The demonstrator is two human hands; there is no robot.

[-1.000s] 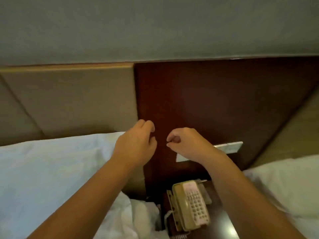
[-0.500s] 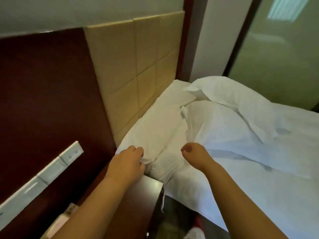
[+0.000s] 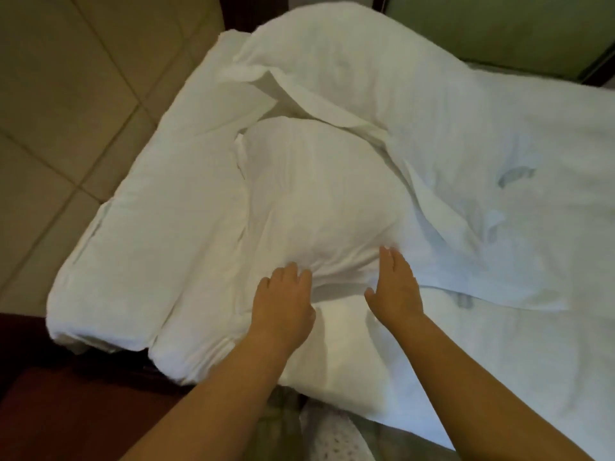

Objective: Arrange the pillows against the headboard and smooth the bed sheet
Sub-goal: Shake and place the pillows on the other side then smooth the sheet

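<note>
Left hand (image 3: 283, 304): my palm faces down on the near end of the middle pillow, forearm reaching in from the lower left; my fingers (image 3: 293, 272) are loosely curled with their tips pressed into a crease of the cover. Whether they pinch the cloth I cannot tell.

Right hand (image 3: 396, 291): flat and open, fingers straight and close together, thumb spread toward the left hand; it rests at the line where the pillow meets the sheet, holding nothing, forearm coming from the lower right.

Middle pillow (image 3: 312, 194): white, plump, lying lengthwise away from me, its near end under both my hands.

Rolled pillow (image 3: 159, 207): white, lying alongside the headboard and touching the middle pillow's left side.

Far pillow (image 3: 332, 48): white, at the top of the bed, its loose case flap hanging over the far end of the middle pillow.

Headboard (image 3: 66, 111): beige padded panels with seams, running along the left of the pillows.

Bed sheet (image 3: 515, 227): white, rumpled, with folds and ridges to the right of the pillows, one edge lying over the mattress beside my right hand.

Nightstand (image 3: 66, 410): dark reddish wood, at the lower left, just beside the bed corner.
</note>
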